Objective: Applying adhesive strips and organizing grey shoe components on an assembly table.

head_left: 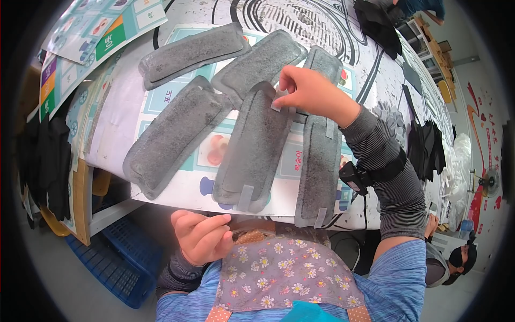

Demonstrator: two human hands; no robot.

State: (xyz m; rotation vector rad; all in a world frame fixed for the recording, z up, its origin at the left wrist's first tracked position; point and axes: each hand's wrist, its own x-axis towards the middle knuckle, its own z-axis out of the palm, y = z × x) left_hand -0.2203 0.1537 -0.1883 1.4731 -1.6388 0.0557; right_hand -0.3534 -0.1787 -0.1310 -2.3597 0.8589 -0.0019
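Observation:
Several grey, felt-like oblong pads with stitched rims lie on a printed sheet [161,110] on the table. My right hand [314,94] pinches a small pale strip [276,105] between thumb and forefinger, at the far end of the middle pad [256,145]. Another pale strip [245,198] lies across that pad's near end. The pad to the right [317,172] carries similar strips at both ends. My left hand [201,236] hovers by the table's near edge, palm side up, its fingers loosely bent and slightly apart. Nothing shows in it.
Colourful printed sheets [107,40] are stacked at the far left. Black cloth pieces [426,145] and grey ones [391,118] lie to the right. A small black device [354,177] with a cable is strapped to my right forearm. Blue crates [118,263] stand below; another person [450,263] is at right.

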